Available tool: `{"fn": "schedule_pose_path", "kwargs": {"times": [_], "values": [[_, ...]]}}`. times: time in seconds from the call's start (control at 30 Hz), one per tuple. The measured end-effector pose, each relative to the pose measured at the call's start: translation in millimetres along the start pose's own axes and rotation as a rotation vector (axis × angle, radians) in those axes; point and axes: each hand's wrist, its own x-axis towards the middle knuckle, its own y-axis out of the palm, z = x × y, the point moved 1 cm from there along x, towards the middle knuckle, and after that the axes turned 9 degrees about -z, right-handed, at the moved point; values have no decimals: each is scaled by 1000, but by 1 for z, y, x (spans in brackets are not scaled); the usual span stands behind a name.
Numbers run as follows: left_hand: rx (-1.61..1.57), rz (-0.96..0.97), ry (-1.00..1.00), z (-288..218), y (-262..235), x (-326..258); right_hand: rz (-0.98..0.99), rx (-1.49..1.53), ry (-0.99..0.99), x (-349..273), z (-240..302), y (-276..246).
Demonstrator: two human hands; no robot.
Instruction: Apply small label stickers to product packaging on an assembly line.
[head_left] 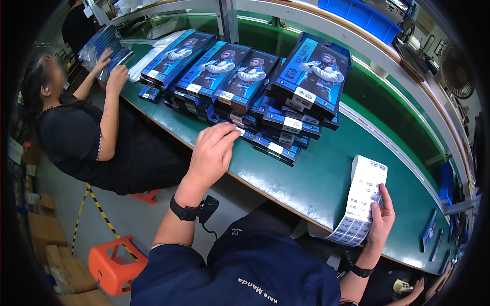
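Observation:
My left hand (210,153) reaches to the front of the stacked boxes, fingers drawn together at a small white label (240,131) against a box edge. Whether the label is stuck down there, I cannot tell. A long strip of printed labels (363,191) is held in my right hand (380,217), thumb and fingers along its right side; its lower end bends over the table edge. Between my hands and beyond them stand several piles of flat dark blue boxes (212,69) with a printed character on top. White labels sit on many of their near ends.
The green table (311,178) runs across in front of me. At left, a co-worker (76,132) handles a stack of plastic-wrapped items (104,46). An orange stool (115,265) stands below. A blue bin (360,18) and a fan (456,71) are at the upper right.

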Motion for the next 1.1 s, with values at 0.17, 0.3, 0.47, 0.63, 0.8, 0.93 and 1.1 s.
{"fn": "schedule_pose_path", "kwargs": {"times": [0.17,0.3,0.47,0.63,0.8,0.93,1.1], "values": [[-49,35,-76,-2,3,1,13,-5,-6,1,0,1],[-12,-29,-177,-1,12,7,0,-2,-18,1,0,2],[-9,-96,-203,3,17,8,14,-34,-19,0,3,4],[-26,-130,-219,9,17,9,1,-38,0,-1,5,6],[-64,-152,-227,12,16,11,24,-33,-7,-1,4,4],[-85,-160,-243,13,17,11,30,-50,-17,0,2,3],[-101,-156,-244,28,21,12,37,-30,-7,0,0,1]]}}
